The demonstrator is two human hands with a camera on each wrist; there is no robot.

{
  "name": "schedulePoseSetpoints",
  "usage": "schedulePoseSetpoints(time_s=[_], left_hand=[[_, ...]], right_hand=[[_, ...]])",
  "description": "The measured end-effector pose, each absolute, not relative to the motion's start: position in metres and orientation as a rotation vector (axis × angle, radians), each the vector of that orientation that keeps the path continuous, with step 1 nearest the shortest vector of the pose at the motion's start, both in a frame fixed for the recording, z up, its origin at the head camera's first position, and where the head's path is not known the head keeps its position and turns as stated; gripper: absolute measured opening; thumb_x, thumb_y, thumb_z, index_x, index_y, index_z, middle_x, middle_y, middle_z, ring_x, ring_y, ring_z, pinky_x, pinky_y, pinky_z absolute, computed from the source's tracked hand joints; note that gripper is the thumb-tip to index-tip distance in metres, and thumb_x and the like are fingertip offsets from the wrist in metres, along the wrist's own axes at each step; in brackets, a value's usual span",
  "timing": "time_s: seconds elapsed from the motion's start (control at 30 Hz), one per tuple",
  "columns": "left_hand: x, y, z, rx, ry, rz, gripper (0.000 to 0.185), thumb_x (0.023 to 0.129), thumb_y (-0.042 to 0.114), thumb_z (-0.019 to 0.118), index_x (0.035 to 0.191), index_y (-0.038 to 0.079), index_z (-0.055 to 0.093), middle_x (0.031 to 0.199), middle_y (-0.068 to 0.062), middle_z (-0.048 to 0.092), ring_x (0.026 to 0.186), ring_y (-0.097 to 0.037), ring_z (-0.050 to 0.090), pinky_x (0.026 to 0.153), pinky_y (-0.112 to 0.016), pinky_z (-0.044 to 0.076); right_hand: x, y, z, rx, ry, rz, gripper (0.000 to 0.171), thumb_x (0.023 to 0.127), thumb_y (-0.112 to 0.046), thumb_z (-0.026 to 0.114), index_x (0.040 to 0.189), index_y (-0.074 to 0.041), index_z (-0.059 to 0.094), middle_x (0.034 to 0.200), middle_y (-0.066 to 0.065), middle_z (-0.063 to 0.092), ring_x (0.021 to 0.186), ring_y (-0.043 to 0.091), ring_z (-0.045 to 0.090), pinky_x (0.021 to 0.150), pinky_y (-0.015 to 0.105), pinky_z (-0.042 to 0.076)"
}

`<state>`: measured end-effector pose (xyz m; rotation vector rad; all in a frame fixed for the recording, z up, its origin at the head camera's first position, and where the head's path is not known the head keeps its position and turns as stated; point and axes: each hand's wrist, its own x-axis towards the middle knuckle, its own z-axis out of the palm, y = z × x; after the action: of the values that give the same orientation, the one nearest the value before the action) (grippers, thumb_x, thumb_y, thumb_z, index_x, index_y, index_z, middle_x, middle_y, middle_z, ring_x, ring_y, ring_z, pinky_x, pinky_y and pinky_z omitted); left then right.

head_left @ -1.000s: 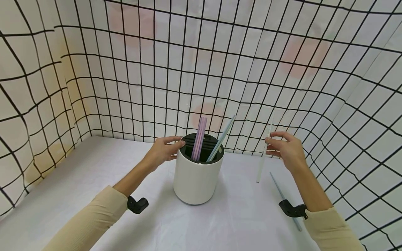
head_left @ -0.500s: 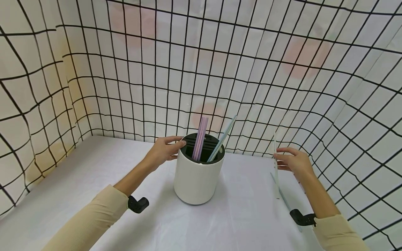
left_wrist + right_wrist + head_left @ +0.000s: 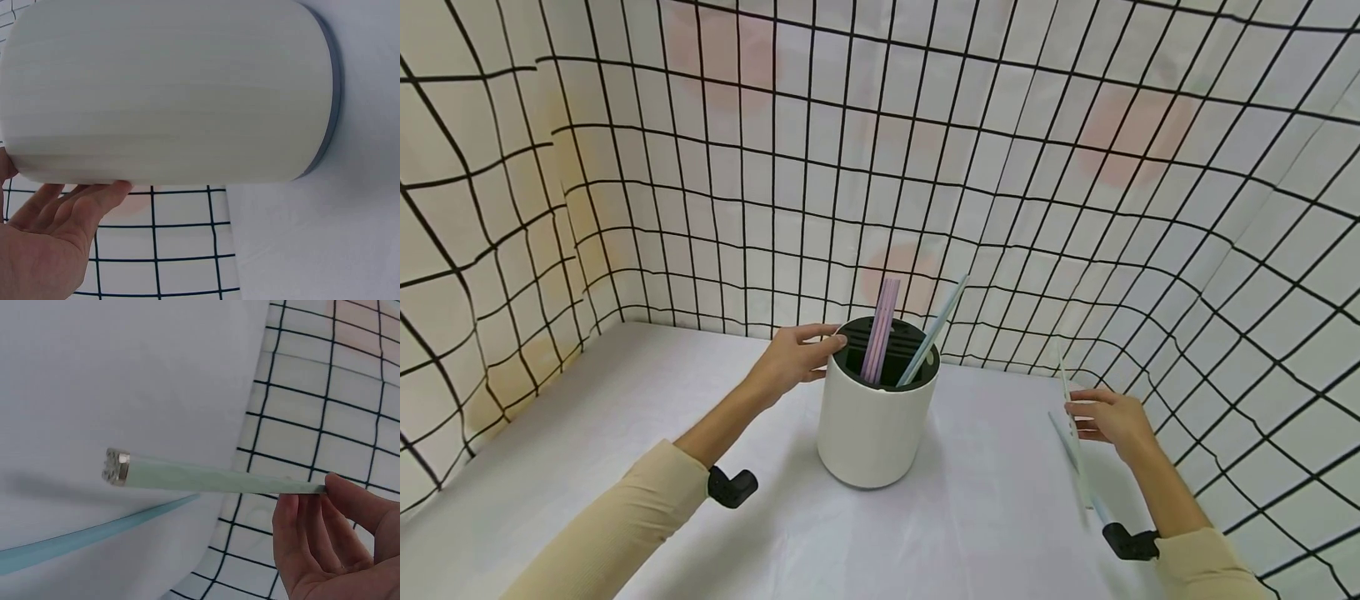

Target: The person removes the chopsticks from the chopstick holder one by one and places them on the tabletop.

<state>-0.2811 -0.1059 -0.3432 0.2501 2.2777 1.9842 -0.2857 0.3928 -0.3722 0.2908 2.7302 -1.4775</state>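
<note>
The right hand [image 3: 1112, 418] pinches a pale green chopstick [image 3: 1072, 423] near its upper end, held almost upright to the right of the white holder [image 3: 874, 425], its squared tip toward the white surface [image 3: 625, 400]. Just below lies a light blue chopstick [image 3: 94, 534] on that surface. The left hand [image 3: 793, 360] rests with relaxed fingers against the holder's rim (not gripping). Pink chopsticks [image 3: 880, 329] and another blue chopstick [image 3: 934, 329] stand in the holder's dark slotted insert. Black-gridded white cloth [image 3: 925, 150] walls the space behind. No writing is legible.
</note>
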Motion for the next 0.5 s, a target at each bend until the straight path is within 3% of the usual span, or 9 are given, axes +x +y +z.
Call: schedulePoseSetpoints(time_s=[0.5], left_hand=[[-0.281,-0.106,-0.342,0.247,2.276,1.986,0.058,0.096,0.037,0.071,0.145,0.011,0.055,0.142,-0.013,0.061,0.127,-0.029,0.063,0.102,-0.042,0.057]], right_hand=[[-0.284,0.42,-0.417,0.319,2.721,-1.363,0.051,0.096,-0.019,0.07,0.132,0.014,0.057,0.1,0.003,0.075,0.086,0.019,0.072,0.07,0.029,0.064]])
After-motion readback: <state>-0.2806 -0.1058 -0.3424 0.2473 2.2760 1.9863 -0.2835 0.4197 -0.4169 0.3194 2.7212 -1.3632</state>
